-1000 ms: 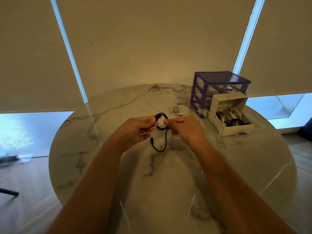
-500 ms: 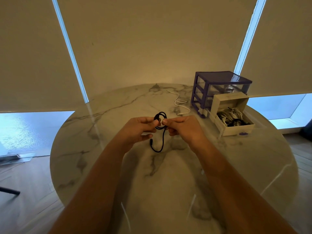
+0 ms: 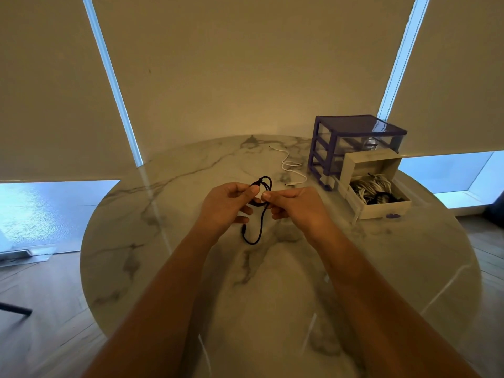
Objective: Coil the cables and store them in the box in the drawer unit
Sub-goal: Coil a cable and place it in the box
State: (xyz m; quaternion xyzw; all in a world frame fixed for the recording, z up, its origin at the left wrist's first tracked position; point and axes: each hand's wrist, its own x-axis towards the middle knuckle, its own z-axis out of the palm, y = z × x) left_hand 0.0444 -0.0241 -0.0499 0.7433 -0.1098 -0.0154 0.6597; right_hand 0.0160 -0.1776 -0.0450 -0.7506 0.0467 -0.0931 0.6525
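Drawn roller blinds close off the windows behind a round marble counter (image 3: 169, 268), and above its middle both hands work one cable. The left hand (image 3: 226, 205) holds a small coil of the black cable (image 3: 263, 192) with thumb and fingers curled about the loops, and the right hand (image 3: 296, 207) pinches the same coil from the other side, thumb tips of the two hands almost touching. Several turns are already gathered above the fingers, but a loose tail hangs below the hands, curves round and ends in a plug that points up just beside the left palm, so this cable is judged partly coiled with the last stretch left to wind in. Farther out, toward the far side of the counter, a white cable (image 3: 291, 170) lies uncoiled in loose bends, touched by neither hand; it looks to be next. To the right of it stands the purple drawer unit (image 3: 354, 137) with clear drawers, and against its lower front sits the white box (image 3: 381, 211), open at the top, with white coils and at least one dark coil inside. Whether the box rests in a pulled-out drawer or on the counter just in front cannot be told for certain. As a judgement, the job is well along: some cables stored, one in hand, one waiting, and the box not yet slid back.
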